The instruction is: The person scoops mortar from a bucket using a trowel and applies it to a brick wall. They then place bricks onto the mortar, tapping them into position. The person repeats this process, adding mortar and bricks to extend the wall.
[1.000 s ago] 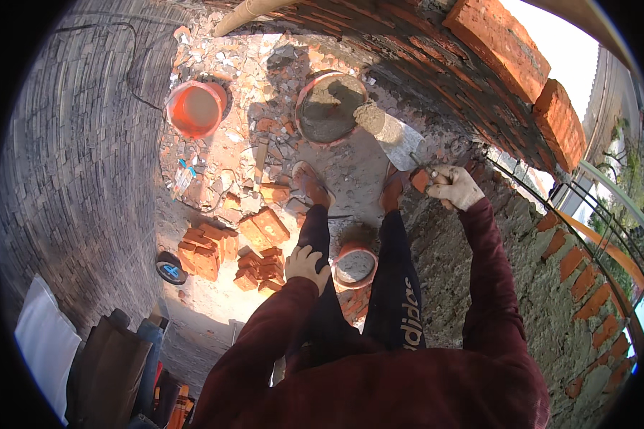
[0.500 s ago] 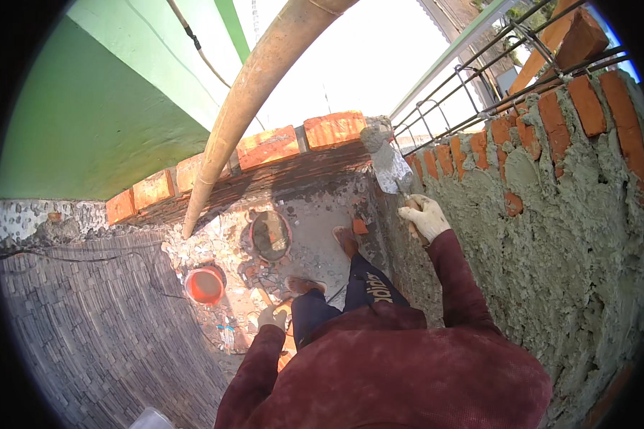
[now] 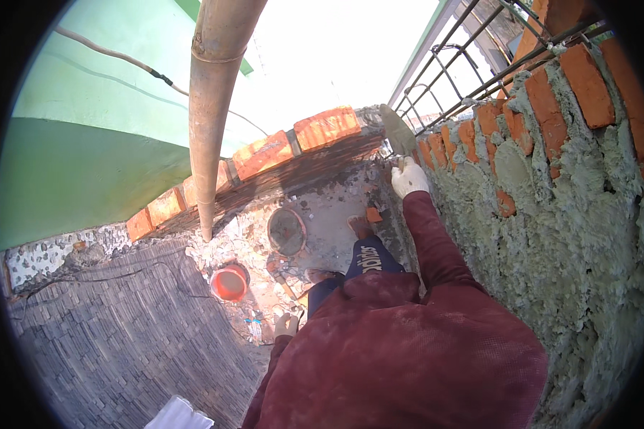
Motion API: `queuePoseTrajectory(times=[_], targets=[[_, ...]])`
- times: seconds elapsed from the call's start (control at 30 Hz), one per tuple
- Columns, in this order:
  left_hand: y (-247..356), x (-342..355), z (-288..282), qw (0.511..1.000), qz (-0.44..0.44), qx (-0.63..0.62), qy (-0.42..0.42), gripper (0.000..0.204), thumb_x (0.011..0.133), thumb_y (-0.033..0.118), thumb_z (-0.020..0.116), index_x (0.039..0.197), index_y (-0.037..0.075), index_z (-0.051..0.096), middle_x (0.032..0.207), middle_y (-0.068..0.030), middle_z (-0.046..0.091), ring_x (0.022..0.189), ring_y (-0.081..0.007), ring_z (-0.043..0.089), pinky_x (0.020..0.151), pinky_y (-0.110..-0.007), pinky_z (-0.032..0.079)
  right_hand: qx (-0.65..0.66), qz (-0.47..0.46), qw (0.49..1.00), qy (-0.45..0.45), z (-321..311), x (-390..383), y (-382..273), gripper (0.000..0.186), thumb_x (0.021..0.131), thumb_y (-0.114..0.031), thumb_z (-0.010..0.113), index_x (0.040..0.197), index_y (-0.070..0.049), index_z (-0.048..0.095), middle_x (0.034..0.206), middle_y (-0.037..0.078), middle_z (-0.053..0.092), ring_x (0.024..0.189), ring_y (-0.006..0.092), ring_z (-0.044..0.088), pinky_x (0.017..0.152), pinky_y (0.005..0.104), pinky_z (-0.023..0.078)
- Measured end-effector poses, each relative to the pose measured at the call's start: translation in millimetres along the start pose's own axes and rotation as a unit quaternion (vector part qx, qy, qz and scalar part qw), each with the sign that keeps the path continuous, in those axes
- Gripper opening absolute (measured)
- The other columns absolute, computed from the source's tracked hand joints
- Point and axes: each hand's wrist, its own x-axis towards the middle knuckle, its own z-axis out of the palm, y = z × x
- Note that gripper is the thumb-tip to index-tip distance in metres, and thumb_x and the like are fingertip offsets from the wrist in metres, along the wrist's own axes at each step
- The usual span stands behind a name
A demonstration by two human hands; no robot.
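Note:
My gloved right hand (image 3: 409,177) is closed around the handle of a trowel (image 3: 398,131), its grey blade tilted upward. The blade is at the right end of a row of orange bricks (image 3: 328,129), beside grey mortar (image 3: 369,116) in the corner where the low wall meets the taller one. Low at my left side hangs my gloved left hand (image 3: 287,324), small in view beside my leg. Its fingers show only in part, and whether they grip anything is unclear.
A bamboo pole (image 3: 206,121) slants across the low wall. On the rubble-strewn floor stand an orange bucket (image 3: 229,284) and a round container of grey mix (image 3: 287,232). Rough mortar covers the right wall (image 3: 551,236); steel rebar (image 3: 451,79) sticks out above. A green wall (image 3: 86,179) rises at left.
The trowel has swung more upright, and my right hand has moved up and slightly left. My left hand has shifted a little right and down; orange pieces near it are now mostly hidden.

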Motion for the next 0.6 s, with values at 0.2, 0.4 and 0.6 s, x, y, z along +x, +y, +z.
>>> queuePoseTrajectory(times=[0.2, 0.4, 0.6], targets=[[-6.6, 20.7, 21.0, 0.998, 0.031, -0.045, -0.007, 0.053, 0.094, 0.036, 0.074, 0.125, -0.006, 0.067, 0.122, -0.0219, 0.071, 0.12, -0.0291, 0.064, 0.106, -0.041, 0.048, 0.047, -0.059, 0.995, -0.064, 3.2, 20.6, 22.6, 0.044, 0.099, -0.036, 0.057, 0.12, 0.002, 0.064, 0.115, 0.029, 0.07, 0.112, 0.0448, 0.066, 0.097, 0.0515, 0.051], [28.8, 40.6, -13.2, 0.971, -0.069, -0.215, -0.073, 0.052, 0.094, 0.038, 0.072, 0.125, -0.003, 0.068, 0.12, -0.0213, 0.071, 0.117, -0.029, 0.066, 0.104, -0.04, 0.049, 0.009, -0.044, 0.996, -0.077, -2.5, 48.9, 9.0, 0.042, 0.099, -0.035, 0.057, 0.116, 0.001, 0.068, 0.117, 0.027, 0.07, 0.115, 0.041, 0.066, 0.101, 0.0496, 0.051], [-20.4, 64.2, -2.0, 0.986, 0.124, 0.109, 0.014, 0.044, 0.093, 0.033, 0.074, 0.125, 0.004, 0.071, 0.116, -0.0147, 0.073, 0.109, -0.025, 0.067, 0.097, -0.037, 0.051, 0.106, 0.074, 0.981, -0.147, -13.6, 51.7, -21.6, 0.042, 0.1, -0.033, 0.051, 0.115, 0.003, 0.067, 0.099, 0.025, 0.074, 0.081, 0.0353, 0.075, 0.077, 0.045, 0.06]])
